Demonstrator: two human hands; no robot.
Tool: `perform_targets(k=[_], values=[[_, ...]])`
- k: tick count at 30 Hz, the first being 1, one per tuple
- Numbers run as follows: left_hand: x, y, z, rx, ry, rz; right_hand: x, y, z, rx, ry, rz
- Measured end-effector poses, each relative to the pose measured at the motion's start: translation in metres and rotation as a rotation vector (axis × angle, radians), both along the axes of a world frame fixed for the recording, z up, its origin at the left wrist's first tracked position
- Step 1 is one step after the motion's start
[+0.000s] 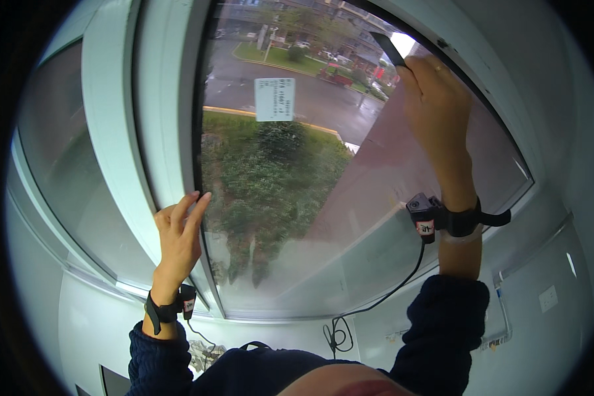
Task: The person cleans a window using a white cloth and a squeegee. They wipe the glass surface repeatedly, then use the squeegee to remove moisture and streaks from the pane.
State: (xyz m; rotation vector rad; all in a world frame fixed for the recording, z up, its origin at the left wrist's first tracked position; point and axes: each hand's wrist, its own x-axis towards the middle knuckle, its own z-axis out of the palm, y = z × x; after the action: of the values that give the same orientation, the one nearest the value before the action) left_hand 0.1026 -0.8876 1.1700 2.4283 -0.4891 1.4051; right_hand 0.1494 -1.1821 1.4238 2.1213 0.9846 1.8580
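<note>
A window pane [297, 188] in a white frame [171, 123] fills the middle of the view. My right hand [438, 106] is raised at the upper right of the pane, gripping a dark flat strip-like tool [388, 48]. The tool's free end points up and left; its exact kind is unclear. My left hand [178, 237] is at the left side of the pane, its fingertips at the black seal [198, 163] between glass and frame. Those fingers are apart and no object shows in them. A white label [274, 99] with printed writing is stuck on the glass.
Small camera devices are strapped to my right wrist [420, 213] and left wrist [188, 302]. A black cable [406, 279] hangs from the right one, with a loop below the sill. Another pane [59, 148] is at left. A wall socket [548, 299] and pipe [506, 312] are at right.
</note>
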Motion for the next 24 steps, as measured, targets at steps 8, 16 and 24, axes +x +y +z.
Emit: perform_targets(k=[8,16,24], values=[[0.001,0.003,-0.001,-0.017,0.000,0.004,0.003,0.026,0.019,-0.089,-0.115,-0.122],[0.003,0.005,0.000,0.002,-0.021,-0.013,-0.001,0.022,0.007,-0.026,-0.024,-0.099],[0.001,0.007,0.002,0.026,0.031,0.002,0.009,0.049,0.023,-0.124,-0.270,-0.150]])
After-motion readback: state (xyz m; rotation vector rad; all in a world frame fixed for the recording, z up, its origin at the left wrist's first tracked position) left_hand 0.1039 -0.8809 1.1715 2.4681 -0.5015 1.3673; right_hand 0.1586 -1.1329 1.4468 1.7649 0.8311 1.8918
